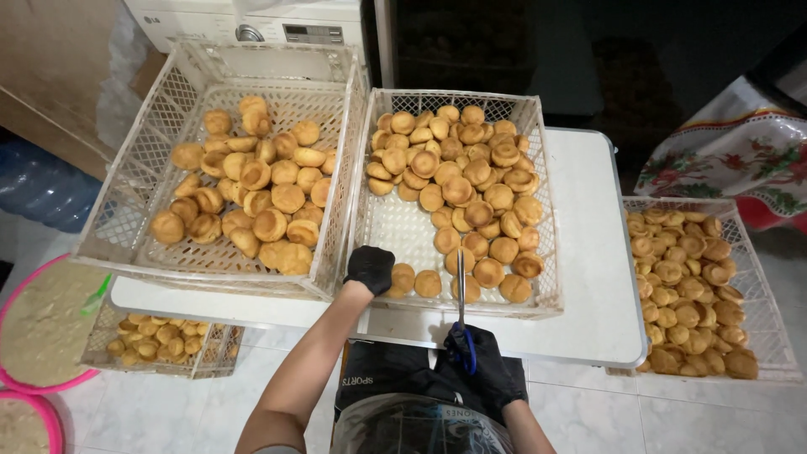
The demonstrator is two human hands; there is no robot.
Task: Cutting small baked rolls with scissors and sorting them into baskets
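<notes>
Left hand (pixel 369 268), in a black glove, reaching over the near rim of the middle crate (pixel 382 225), grip clenched on a small golden bun (pixel 395 280) at the crate's front edge, the bun mostly hidden under the fingers. Right hand (pixel 487 368), gloved in black too, lower and nearer the body, grip grasping a pair of scissors (pixel 461 313) by blue handles, blades pointing up and away, tips lying over the crate's near wall beside the front row of buns. Middle crate white, lattice-walled, sitting on the white bench (pixel 588 277), loaded with round baked buns heaped toward the far and right side, bare mesh on the left near part. Just beside it on the left, touching wall to wall, a second white crate (pixel 126 202) with larger golden buns piled in the centre. To the right, lower than the bench and partly beneath its edge, a third crate (pixel 761 294) full of buns. Below the bench at left, a fourth, smaller crate (pixel 210 353) with a few buns, next to a pink-rimmed basin (pixel 17 294) of pale creamy filling, a second pink basin (pixel 52 424) at the bottom corner. Tiled floor (pixel 630 420) underneath; a flowered cloth (pixel 740 160) at far right.
</notes>
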